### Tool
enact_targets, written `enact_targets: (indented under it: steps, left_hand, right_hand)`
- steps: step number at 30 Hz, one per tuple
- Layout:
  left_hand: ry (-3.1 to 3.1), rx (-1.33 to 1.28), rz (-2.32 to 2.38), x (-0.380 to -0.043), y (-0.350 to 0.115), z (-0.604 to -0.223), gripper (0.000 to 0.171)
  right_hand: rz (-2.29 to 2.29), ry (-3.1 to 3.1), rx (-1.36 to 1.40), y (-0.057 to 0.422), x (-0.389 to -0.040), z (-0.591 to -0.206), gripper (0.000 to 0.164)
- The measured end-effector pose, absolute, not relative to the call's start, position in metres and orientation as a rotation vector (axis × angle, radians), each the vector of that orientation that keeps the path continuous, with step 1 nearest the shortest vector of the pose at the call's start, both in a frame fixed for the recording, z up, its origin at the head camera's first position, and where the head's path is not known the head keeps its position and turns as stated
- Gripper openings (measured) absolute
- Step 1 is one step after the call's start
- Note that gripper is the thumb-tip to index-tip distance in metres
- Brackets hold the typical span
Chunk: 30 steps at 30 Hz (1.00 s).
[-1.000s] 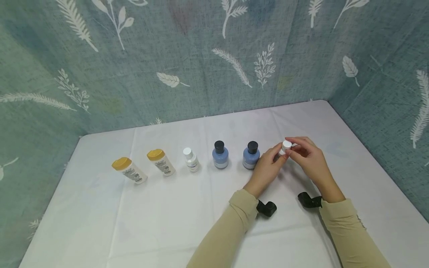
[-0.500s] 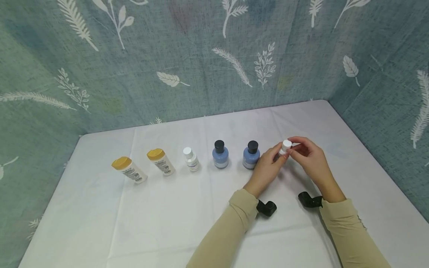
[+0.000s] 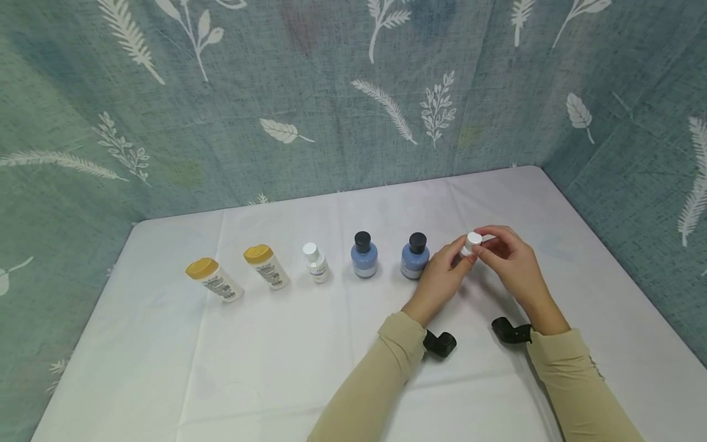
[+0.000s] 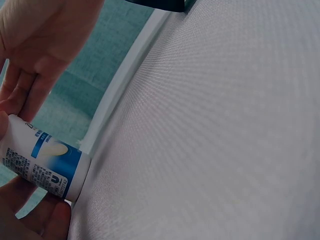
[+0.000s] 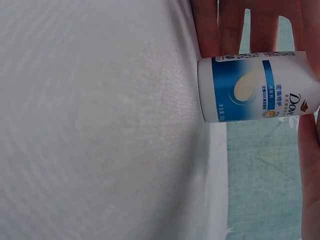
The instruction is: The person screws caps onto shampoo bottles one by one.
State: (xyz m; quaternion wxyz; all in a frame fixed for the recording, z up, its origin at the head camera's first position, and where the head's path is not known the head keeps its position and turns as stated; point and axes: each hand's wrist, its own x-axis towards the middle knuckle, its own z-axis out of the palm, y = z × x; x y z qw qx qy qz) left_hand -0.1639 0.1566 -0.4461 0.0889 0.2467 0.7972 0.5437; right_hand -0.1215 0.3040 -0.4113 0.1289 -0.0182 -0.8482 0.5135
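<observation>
A small white shampoo bottle [image 3: 471, 243] with a blue Dove label stands upright on the table at the right, its base on the cloth in both wrist views. My left hand [image 3: 440, 276] grips its body from the left. With thumb and index finger, my right hand [image 3: 512, 261] pinches the bottle's white cap from the right. Label and lower body [image 5: 250, 87] show between the hands in the right wrist view. The left wrist view shows the back text of the bottle [image 4: 47, 157], with left fingers [image 4: 42, 215] below and the right hand [image 4: 50, 35] above.
Two blue bottles with black caps [image 3: 414, 258] [image 3: 364, 258] stand left of my hands. Further left are another small white bottle [image 3: 316, 264] and two white bottles with yellow caps [image 3: 267, 267] [image 3: 214, 280]. Patterned green curtains [image 3: 331, 92] border the white table [image 3: 265, 368].
</observation>
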Motion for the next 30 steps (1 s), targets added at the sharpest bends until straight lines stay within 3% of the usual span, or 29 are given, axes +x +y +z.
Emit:
enact_targets:
  steps: [30]
  left_hand:
    - [2.363, 0.728, 1.623, -0.164, 0.157, -0.447, 0.043]
  right_hand:
    - [1.529, -2.434, -0.099, 0.306, -0.121, -0.415, 0.035]
